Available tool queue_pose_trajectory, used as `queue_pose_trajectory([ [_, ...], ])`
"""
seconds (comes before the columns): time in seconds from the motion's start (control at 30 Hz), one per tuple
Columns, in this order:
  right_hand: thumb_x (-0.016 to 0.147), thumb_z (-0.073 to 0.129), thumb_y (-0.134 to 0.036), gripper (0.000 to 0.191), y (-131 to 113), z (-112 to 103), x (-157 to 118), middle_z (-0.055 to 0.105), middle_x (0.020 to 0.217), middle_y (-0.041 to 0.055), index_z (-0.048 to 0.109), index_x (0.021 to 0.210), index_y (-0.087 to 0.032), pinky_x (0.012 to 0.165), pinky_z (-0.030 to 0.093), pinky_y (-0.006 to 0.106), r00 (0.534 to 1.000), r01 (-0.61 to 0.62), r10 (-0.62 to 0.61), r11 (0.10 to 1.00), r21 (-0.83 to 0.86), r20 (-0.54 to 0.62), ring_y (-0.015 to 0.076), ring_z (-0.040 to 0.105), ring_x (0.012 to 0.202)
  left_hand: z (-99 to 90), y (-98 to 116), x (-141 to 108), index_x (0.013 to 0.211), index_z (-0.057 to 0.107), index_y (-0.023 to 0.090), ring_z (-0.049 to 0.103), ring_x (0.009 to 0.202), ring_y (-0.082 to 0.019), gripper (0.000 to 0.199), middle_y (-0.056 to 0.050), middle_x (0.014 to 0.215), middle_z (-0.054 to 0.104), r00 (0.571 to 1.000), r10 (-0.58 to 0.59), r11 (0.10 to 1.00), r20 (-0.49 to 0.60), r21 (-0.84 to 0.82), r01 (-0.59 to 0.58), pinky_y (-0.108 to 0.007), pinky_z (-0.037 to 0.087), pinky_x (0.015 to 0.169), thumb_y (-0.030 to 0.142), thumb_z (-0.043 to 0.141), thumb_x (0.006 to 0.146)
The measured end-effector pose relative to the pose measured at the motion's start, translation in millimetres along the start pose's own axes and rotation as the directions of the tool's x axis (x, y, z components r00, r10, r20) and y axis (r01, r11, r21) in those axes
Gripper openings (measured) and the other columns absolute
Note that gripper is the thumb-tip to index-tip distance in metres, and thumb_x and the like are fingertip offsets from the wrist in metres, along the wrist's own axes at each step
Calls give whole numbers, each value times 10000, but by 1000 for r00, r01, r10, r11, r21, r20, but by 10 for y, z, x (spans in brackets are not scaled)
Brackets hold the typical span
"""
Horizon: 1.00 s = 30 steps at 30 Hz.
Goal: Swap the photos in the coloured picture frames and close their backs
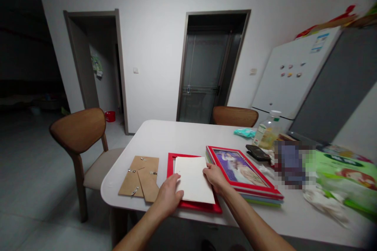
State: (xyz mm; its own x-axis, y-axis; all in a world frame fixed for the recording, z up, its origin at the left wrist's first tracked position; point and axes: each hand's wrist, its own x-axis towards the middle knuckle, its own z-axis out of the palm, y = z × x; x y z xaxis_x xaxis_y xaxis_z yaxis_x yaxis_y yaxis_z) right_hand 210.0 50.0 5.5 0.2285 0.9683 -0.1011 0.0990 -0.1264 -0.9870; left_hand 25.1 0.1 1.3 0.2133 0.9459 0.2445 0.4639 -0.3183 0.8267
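A white rectangular sheet (194, 180), like card or photo backing, is held by its two sides over a red picture frame (171, 164) lying flat on the table. My left hand (170, 193) grips the sheet's left edge, thumb on top. At its right edge my right hand (216, 176) pinches it too. Left of the frame lies a brown backing board (132, 176) with metal clips and a fold-out stand. To the right is a stack of frames, its top one a red picture frame (272, 189) around a photo of a person.
The white table (179, 133) also bears a black phone-like object (257, 153), a bottle of yellowish liquid (266, 133), a teal packet (244, 132), a green tissue pack (344, 172) and crumpled tissue (324, 204). Wooden chairs stand at the left (79, 129) and far side (235, 115).
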Motion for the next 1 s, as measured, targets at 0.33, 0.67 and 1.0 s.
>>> queue_pose_trajectory([
  [0.33, 571, 391, -63, 396, 8, 50, 130, 655, 608, 55, 599, 907, -92, 419, 392, 173, 997, 61, -70, 966, -253, -26, 142, 593, 522, 18, 1, -47, 1106, 491, 109, 421, 1115, -217, 440, -122, 1192, 494, 991, 81, 970, 102, 219, -102, -372, 244, 999, 138, 478, 667],
  [0.67, 601, 530, -193, 187, -107, 92, 80, 646, 820, 170, 634, 728, -103, 679, 399, 269, 978, 102, -198, 723, -684, -64, 226, 587, 807, -13, 6, -20, 1101, 496, 150, 369, 1162, -233, 412, -116, 1224, 466, 981, 73, 951, 179, 285, -123, -377, 198, 1005, 229, 503, 697],
  [1.0, 701, 504, -253, 442, -105, 203, -61, 565, 999, 152, 475, 1122, -123, 771, 365, 305, 930, 195, -367, 500, -844, -2, 227, 511, 948, -268, -53, -117, 1164, 446, 134, 360, 1171, -216, 478, -122, 1255, 429, 989, 68, 956, 128, 274, -101, -339, 240, 989, 242, 497, 701],
])
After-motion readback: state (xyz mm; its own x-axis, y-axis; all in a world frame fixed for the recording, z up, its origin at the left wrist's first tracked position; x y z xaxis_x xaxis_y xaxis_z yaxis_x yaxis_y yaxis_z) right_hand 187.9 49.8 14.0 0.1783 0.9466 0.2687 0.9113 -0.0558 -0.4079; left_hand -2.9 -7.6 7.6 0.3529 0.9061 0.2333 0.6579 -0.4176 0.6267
